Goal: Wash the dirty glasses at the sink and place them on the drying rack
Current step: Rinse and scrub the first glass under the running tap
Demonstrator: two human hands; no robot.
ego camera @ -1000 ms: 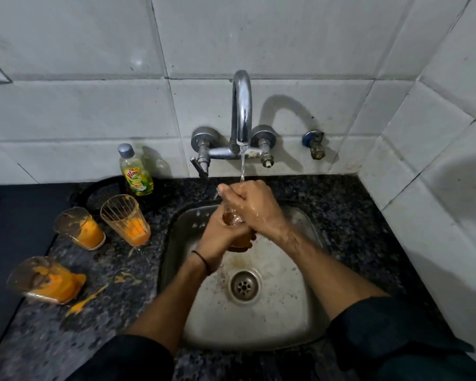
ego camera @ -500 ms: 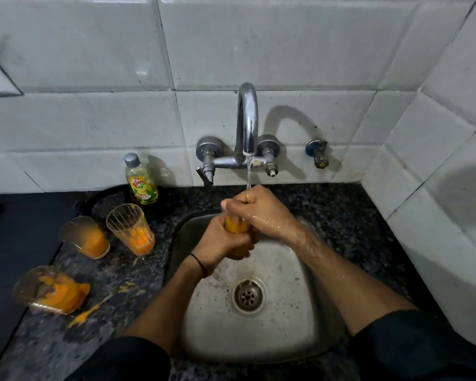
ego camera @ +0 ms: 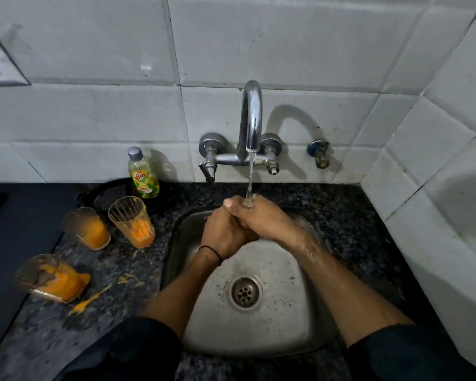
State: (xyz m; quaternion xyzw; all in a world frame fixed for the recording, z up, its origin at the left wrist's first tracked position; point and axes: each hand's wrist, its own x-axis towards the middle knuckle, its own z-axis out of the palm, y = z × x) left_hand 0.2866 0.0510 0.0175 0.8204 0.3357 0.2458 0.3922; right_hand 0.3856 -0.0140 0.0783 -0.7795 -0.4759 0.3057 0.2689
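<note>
Clasping together under the tap's stream, the left hand and right hand hover over the far side of the sink. Any glass between them is hidden, so what they grip cannot be told. Three dirty glasses with orange residue stand left on the counter, near the soap bottle.
</note>
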